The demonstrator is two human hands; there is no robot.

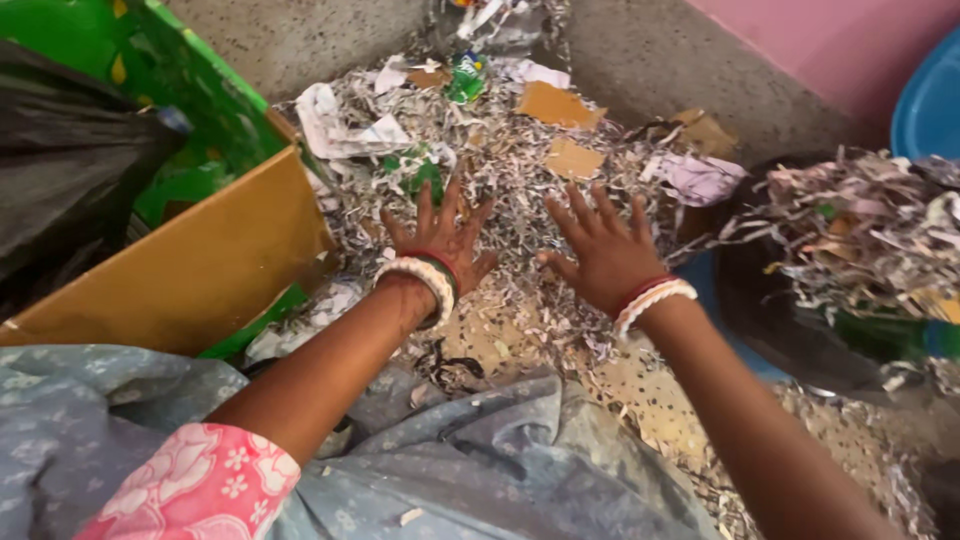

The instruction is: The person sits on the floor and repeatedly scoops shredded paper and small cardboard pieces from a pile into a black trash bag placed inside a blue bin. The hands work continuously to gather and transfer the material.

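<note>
Speckled stone floor (300, 35) lies under a person's draped grey cloth (480, 460); both the left hand (440, 240) and right hand (605, 255) press flat, fingers spread and gripping nothing, on the shredded paper heap (510, 160). Some shreds already fill the dark basin (800, 330); most remain loose, fine and tangled.

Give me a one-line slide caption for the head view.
Left hand and right hand spread flat, palms down, over a heap of shredded paper on the floor.
</note>
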